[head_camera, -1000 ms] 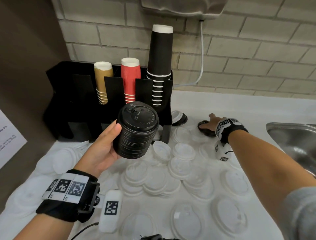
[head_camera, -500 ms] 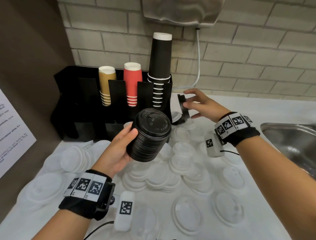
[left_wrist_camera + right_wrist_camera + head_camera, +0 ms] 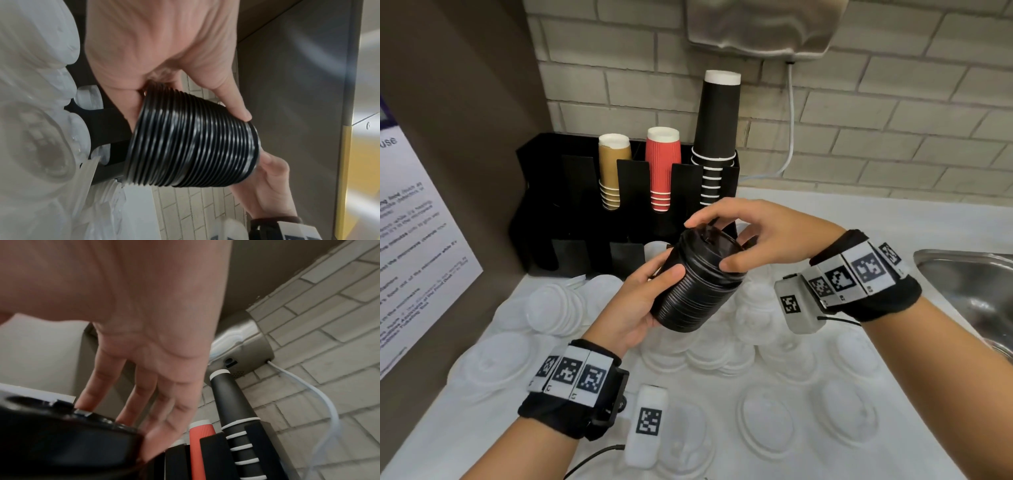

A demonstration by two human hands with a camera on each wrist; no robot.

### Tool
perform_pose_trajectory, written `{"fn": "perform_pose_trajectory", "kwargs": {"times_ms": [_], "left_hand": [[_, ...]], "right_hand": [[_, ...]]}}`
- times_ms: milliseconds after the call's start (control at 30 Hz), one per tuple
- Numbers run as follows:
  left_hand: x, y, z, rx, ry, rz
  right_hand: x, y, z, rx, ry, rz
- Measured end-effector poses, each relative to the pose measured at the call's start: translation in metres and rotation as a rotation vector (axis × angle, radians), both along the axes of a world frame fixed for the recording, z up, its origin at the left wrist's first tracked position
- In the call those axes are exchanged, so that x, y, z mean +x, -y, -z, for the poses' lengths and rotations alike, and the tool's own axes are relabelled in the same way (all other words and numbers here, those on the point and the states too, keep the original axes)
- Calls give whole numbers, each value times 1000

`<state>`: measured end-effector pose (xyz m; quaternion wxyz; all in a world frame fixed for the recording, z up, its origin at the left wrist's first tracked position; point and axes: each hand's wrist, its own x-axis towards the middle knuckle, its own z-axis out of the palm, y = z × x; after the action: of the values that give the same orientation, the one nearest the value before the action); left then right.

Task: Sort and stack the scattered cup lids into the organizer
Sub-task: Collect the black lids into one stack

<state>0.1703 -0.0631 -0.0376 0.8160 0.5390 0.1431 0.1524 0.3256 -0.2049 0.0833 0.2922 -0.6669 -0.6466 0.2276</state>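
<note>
A tall stack of black cup lids (image 3: 695, 294) lies tilted in my left hand (image 3: 654, 294), thumb on its near side and fingers hidden beneath; the left wrist view shows the ribbed stack (image 3: 191, 149) gripped the same way. My right hand (image 3: 714, 245) holds the top black lid (image 3: 61, 412) at the stack's upper end, index finger on the far rim and thumb on the near rim. The black organizer (image 3: 544, 192) stands just behind, against the brick wall. Many white and clear lids (image 3: 770, 421) lie scattered over the white counter below both hands.
The organizer's back slots hold brown cups (image 3: 613, 171), red cups (image 3: 662, 164) and a tall black cup stack (image 3: 717, 130). A steel sink (image 3: 969, 284) is at the right. A side wall with a paper notice (image 3: 414, 246) closes the left. A metal dispenser (image 3: 756, 24) hangs above.
My right hand took a black lid from the counter beside the organizer and carried it left onto the top of the stack. My left hand kept its grip on the stack.
</note>
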Motion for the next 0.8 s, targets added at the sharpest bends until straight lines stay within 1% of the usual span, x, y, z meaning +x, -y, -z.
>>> {"fn": "perform_pose_trajectory", "kwargs": {"times_ms": [133, 267, 600, 700, 800], "left_hand": [[-1, 0, -1, -4, 3, -3], [0, 0, -2, -17, 12, -9], [0, 0, -3, -23, 57, 23], [3, -3, -3, -49, 66, 2], [6, -7, -4, -100, 107, 19]], "right_hand": [[-8, 0, 0, 53, 115, 10], [-13, 0, 0, 93, 173, 36], [-13, -3, -2, 55, 175, 2], [-15, -7, -2, 73, 183, 8], [-13, -14, -8, 87, 170, 17]]}}
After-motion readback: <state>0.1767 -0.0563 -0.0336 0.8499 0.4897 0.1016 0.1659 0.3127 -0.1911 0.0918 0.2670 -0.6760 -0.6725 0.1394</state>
